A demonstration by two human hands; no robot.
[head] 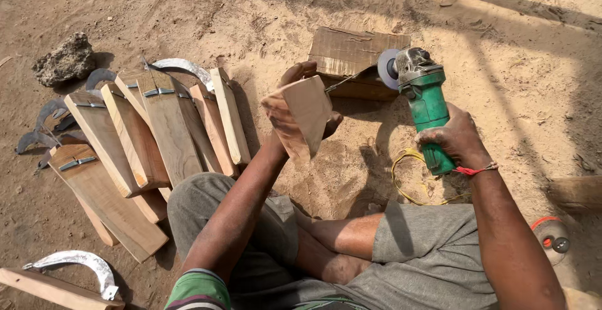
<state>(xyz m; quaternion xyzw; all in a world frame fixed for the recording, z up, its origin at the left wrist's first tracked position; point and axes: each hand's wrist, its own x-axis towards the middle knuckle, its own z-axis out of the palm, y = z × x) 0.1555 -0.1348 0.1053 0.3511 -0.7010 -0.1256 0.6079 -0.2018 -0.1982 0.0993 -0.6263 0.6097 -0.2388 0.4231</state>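
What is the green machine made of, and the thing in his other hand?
The grinder looks like green plastic with a dull grey metal head and a flat grey disc. The handle in the left hand looks like bare, pale wood with visible grain, probably unvarnished.

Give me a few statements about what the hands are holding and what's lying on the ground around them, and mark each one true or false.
1. The right hand grips a green angle grinder. True.
2. The left hand holds a wooden handle with a metal blade at its far end. True.
3. The grinder's disc rests flat on the sand. False: it is raised, beside the wooden block.
4. A row of wooden-handled sickles lies on the person's left. True.
5. The rock sits on top of the wooden block. False: it lies on the ground, far left.
6. A blue cable loops under the grinder. False: the cable is yellow.
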